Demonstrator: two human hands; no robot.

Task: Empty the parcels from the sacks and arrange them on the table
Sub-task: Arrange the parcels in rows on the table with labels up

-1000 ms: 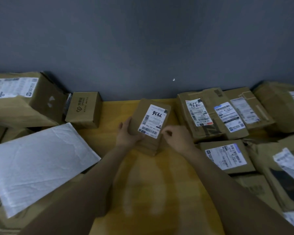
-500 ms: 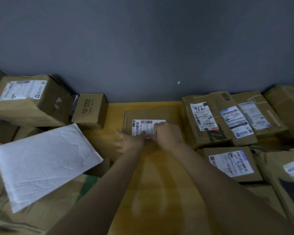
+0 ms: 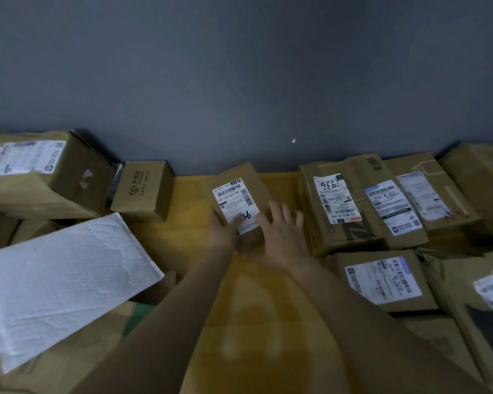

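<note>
While you are looking down from the head camera, your left hand (image 3: 224, 231) is gripping the near left corner of the small brown parcel (image 3: 239, 177), its thumb pressing on the white label. Your right hand (image 3: 279, 237) is lying open with straight, spread fingers at the parcel's near right edge; motion blur is hiding the contact, so it is probably touching the cardboard, but you cannot be sure. The parcel is sitting label-up on the yellow table (image 3: 268, 308), turned slightly askew, close to the grey wall (image 3: 239, 81) and in the gap between the small logo box (image 3: 141, 191) to your left and the flat stacked boxes (image 3: 353, 206) to your right. A labelled carton (image 3: 382, 280) is lying in front of that stack, nearer to you. On your left, a white padded mailer (image 3: 60, 280) is resting tilted over other brown parcels, and a large box (image 3: 40, 174) is sitting behind it against the wall.
</note>
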